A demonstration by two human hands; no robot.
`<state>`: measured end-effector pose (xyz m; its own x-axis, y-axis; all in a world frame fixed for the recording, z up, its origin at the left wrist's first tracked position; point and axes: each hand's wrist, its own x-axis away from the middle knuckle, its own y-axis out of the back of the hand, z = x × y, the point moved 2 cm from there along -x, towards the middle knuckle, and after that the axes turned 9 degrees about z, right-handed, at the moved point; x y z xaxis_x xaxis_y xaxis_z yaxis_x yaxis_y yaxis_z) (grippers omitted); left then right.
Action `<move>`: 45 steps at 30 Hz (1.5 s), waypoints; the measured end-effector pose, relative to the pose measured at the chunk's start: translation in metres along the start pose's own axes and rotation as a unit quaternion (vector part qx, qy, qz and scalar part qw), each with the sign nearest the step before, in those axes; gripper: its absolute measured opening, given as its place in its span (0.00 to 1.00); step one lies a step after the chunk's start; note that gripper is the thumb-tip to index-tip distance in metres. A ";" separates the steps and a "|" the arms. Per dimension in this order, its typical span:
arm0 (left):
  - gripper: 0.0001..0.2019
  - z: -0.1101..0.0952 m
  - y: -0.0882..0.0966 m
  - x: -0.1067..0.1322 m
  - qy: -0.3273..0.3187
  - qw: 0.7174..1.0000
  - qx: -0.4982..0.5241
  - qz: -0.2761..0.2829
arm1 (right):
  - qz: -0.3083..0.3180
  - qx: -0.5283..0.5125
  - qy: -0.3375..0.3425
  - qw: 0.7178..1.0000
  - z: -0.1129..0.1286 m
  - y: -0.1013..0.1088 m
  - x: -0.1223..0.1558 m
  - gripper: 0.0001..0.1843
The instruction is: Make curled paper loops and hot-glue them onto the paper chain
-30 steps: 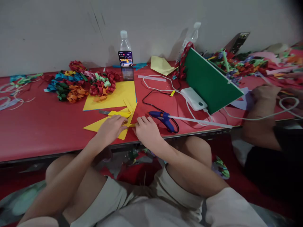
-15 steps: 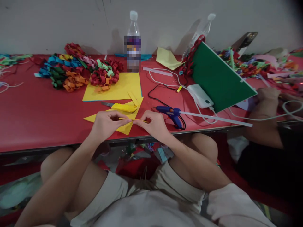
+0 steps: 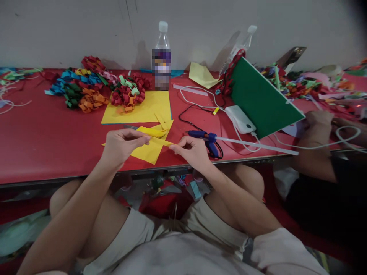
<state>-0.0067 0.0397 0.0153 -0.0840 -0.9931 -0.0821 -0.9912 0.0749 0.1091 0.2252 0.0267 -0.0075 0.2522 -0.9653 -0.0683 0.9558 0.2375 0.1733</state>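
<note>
A narrow yellow paper strip (image 3: pixel 160 141) stretches between my two hands, above the table's front edge. My left hand (image 3: pixel 122 147) pinches its left end, and my right hand (image 3: pixel 193 151) pinches the right end. Beneath the strip lies a pointed piece of yellow paper (image 3: pixel 149 154). On that paper rests a yellow utility knife (image 3: pixel 151 132), partly behind my left fingers, with a short yellow strip (image 3: pixel 161 121) beside it. Just right of my right hand lies a blue glue gun (image 3: pixel 211 143) with a long clear glue stick in its back.
Paper-chain bundles (image 3: pixel 94 89) and yellow sheets (image 3: pixel 136 114) lie at the back left. A plastic bottle (image 3: pixel 163 38) stands by the wall. A green board (image 3: pixel 262 97) leans near a white power bank (image 3: pixel 240 119) and cables. Another person's arm (image 3: pixel 317 141) is at right.
My hands have moved apart, the left one leftward and the right one slightly rightward. More of the yellow strip now shows between them, with its flat side turned toward me.
</note>
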 end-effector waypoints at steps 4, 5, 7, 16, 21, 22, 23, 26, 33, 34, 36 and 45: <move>0.10 0.008 -0.020 -0.001 0.010 0.989 0.148 -0.018 | 0.021 0.000 0.014 1.000 0.000 -0.005 0.002 0.18; 0.11 0.009 -0.026 0.001 0.024 0.986 0.165 0.001 | 0.023 0.002 0.021 1.000 0.000 -0.006 0.002 0.17; 0.10 0.012 -0.034 0.004 0.039 0.988 0.146 0.031 | 0.030 0.025 0.042 0.998 0.002 -0.008 0.002 0.15; 0.14 0.018 -0.051 0.016 0.026 0.993 0.091 0.067 | 0.075 0.116 0.122 0.983 0.007 -0.013 0.001 0.12; 0.15 0.012 -0.053 0.014 0.046 0.971 0.231 0.047 | 0.068 0.120 0.099 0.986 0.006 -0.013 0.001 0.13; 0.15 0.010 -0.052 0.013 0.052 0.968 0.242 0.049 | 0.063 0.114 0.089 0.987 0.005 -0.012 0.002 0.14; 0.16 0.007 -0.052 0.013 0.057 0.966 0.247 0.051 | 0.059 0.110 0.080 0.989 0.005 -0.012 0.002 0.16; 0.16 0.005 -0.048 0.012 0.058 0.967 0.242 0.054 | 0.048 0.102 0.063 0.992 0.005 -0.012 0.004 0.21; 0.15 0.016 -0.043 0.013 0.018 0.995 0.083 0.052 | 0.059 0.056 0.084 0.993 0.008 -0.014 0.003 0.16; 0.14 0.016 -0.044 0.014 0.014 0.996 0.066 0.058 | 0.066 0.053 0.089 0.992 0.008 -0.015 0.003 0.15; 0.14 0.015 -0.046 0.015 0.009 0.996 0.053 0.066 | 0.083 0.059 0.092 0.991 0.007 -0.016 0.002 0.14; 0.13 0.013 -0.044 0.010 0.016 0.979 0.204 -0.007 | 0.114 0.076 0.089 0.987 0.000 -0.017 0.003 0.11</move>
<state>0.0350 0.0276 -0.0033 -0.0726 -0.9962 -0.0490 -0.9514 0.0839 -0.2964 0.2091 0.0200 -0.0104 0.4928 -0.8515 -0.1792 0.8414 0.4138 0.3477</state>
